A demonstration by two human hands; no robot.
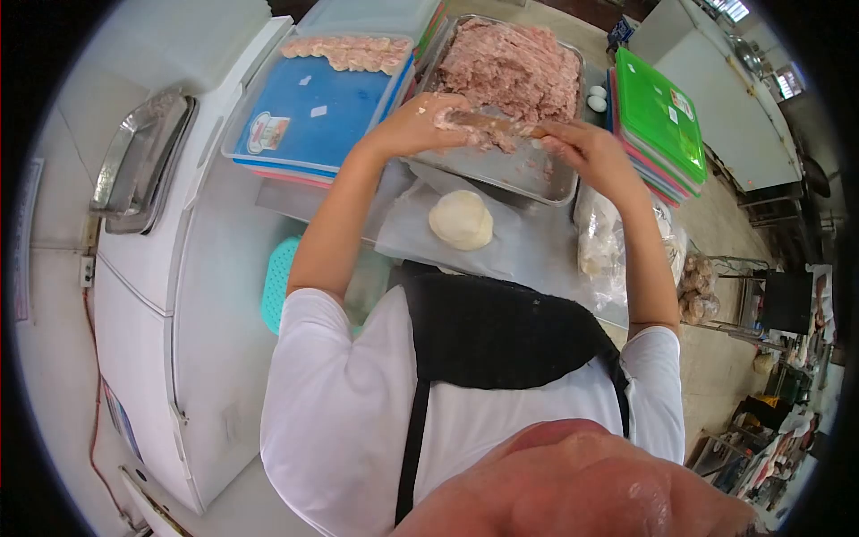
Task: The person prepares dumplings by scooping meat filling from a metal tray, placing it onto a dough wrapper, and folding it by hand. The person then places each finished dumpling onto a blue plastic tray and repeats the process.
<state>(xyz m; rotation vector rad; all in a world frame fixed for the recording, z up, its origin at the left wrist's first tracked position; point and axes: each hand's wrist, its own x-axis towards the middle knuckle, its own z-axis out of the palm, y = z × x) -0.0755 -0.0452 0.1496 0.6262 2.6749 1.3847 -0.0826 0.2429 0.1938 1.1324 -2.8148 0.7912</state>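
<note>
My right hand grips one end of a wooden spatula smeared with ground meat. At the spatula's other end my left hand is curled, with something pale and meat at its fingers; what it holds is mostly hidden. Both hands are over the near part of a metal tray, whose far part holds a large mound of pink ground meat. Nearer to me, a round stack of pale dough wrappers lies on a plastic sheet.
Left of the tray, a row of filled dumplings sits in a blue-lined container. Two eggs and stacked green-topped containers stand right. Plastic bags, a turquoise basket and a white freezer are nearby.
</note>
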